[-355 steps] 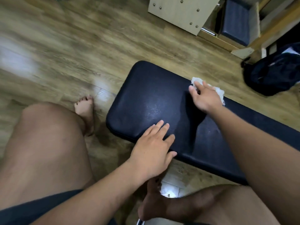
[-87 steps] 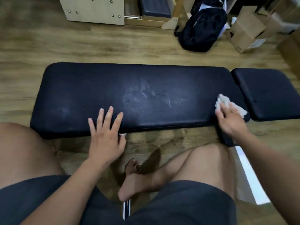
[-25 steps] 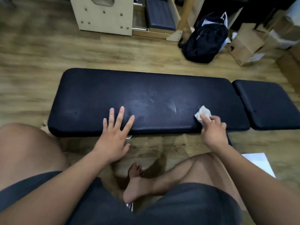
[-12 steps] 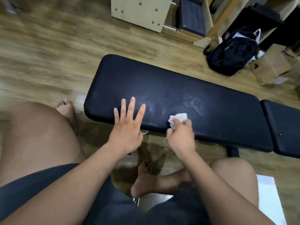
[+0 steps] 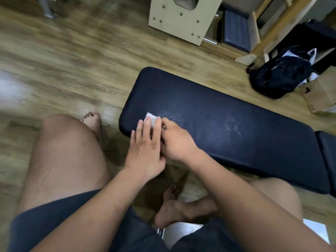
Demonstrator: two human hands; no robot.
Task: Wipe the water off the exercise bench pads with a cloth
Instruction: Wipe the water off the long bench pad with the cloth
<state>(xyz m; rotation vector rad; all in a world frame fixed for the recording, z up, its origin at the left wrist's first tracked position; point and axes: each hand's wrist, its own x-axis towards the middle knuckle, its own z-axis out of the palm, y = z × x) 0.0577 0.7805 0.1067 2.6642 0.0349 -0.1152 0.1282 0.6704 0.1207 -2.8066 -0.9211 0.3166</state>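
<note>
- Two hands meet: right hand (image 5: 177, 142) curled, pinching the small white crumpled cloth (image 5: 150, 117); left hand (image 5: 145, 153) flat over it, I judge for pressure.
- Cloth lies at the eight-o'clock end of the long navy bench pad (image 5: 227, 120); droplets (image 5: 174, 118) glisten toward three o'clock.

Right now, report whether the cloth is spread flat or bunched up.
Bunched: the cloth shows as a small white wad, partly under the fingers.
</note>
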